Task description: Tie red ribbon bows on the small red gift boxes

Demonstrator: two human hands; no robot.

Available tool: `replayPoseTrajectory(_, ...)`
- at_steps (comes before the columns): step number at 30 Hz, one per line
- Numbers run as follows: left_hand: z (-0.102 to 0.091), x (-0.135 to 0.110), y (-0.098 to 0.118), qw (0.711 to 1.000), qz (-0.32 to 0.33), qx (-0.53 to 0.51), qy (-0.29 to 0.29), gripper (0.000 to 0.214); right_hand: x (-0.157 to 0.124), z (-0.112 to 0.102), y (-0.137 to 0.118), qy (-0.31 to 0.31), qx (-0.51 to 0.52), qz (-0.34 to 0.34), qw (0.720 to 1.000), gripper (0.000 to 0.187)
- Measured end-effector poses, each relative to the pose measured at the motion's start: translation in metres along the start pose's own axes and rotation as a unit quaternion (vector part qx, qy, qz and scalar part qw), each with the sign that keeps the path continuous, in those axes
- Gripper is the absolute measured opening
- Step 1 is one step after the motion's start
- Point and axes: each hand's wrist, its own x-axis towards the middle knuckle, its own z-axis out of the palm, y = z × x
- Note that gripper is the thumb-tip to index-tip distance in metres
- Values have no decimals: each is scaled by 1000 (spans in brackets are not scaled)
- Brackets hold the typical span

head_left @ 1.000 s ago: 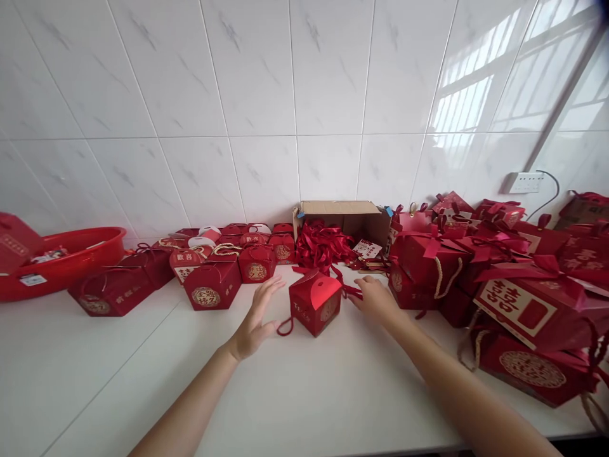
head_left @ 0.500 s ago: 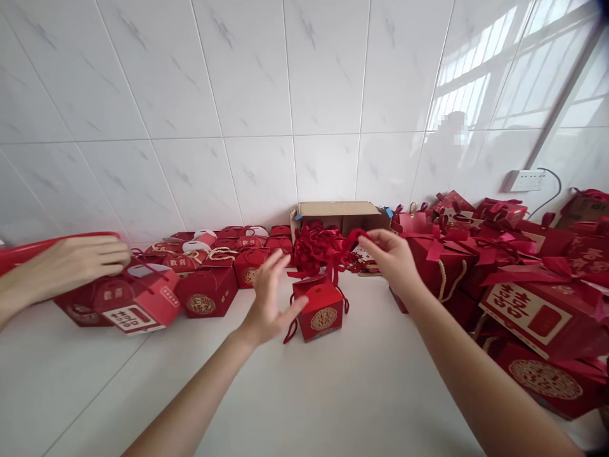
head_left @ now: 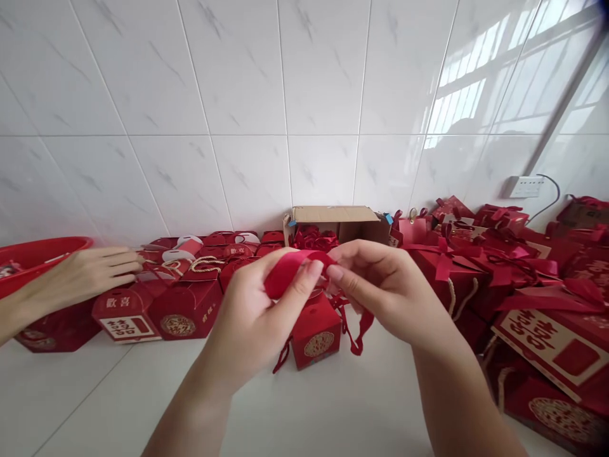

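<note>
A red satin ribbon [head_left: 288, 274] is stretched between my two hands. My left hand [head_left: 264, 311] pinches it between thumb and fingers, with a wide loop lying across the palm side. Close beside it, my right hand [head_left: 380, 285] grips the ribbon with thumb and bent fingers; a loose end dangles below. Under both hands a small red gift box [head_left: 316, 336] with a round gold emblem stands upright on the white table [head_left: 361, 406]. Dark red cord handles hang at its sides. My hands hide part of the box's top.
At left another person's hand [head_left: 102, 273] touches a red box with a label [head_left: 128, 324], near a red basin [head_left: 47, 254]. Several red boxes line the wall. A cardboard carton [head_left: 337, 214] holds red ribbons. Ribboned boxes [head_left: 547, 336] are piled at right.
Both my hands have come together above the small box, and my left hand now holds the ribbon too. The ribbon was drawn nearer. The other person's labelled box now stands level.
</note>
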Motion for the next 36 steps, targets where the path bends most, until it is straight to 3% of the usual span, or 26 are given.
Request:
replayPoseTrajectory(2,-6,-1,1,994,34,75,76,17,-2,0,-1,-26,-9,25,999,14)
replayPoseTrajectory(3,-8,-2,1,990,47,95,87,25,-3,0,-2,-29,-20,31,999,15)
replayPoseTrajectory(5,-12,-4,2,988,72,113,80,29,-5,1,-3,-28,-52,29,998,16)
replayPoseTrajectory(8,-17,-7,3,985,95,133,64,7,-8,2,-4,-26,-115,11,993,15)
replayPoseTrajectory(11,-20,-9,3,981,98,152,67,5,-10,1,-3,-12,-183,-7,983,13)
replayPoseTrajectory(17,-21,-7,6,967,131,146,162,6,-8,-11,1,-16,-296,-19,955,14)
replayPoseTrajectory(22,-22,-4,10,945,51,147,286,8,-1,-28,12,-20,-398,28,917,21)
replayPoseTrajectory(29,-35,8,-2,919,-57,136,366,16,1,-50,16,-42,-432,78,897,18)
replayPoseTrajectory(33,-46,19,-17,892,-76,126,427,24,-13,-60,1,-126,-413,99,897,21)
replayPoseTrajectory(36,-54,26,-28,887,-98,111,438,27,-23,-69,-13,-199,-334,73,919,25)
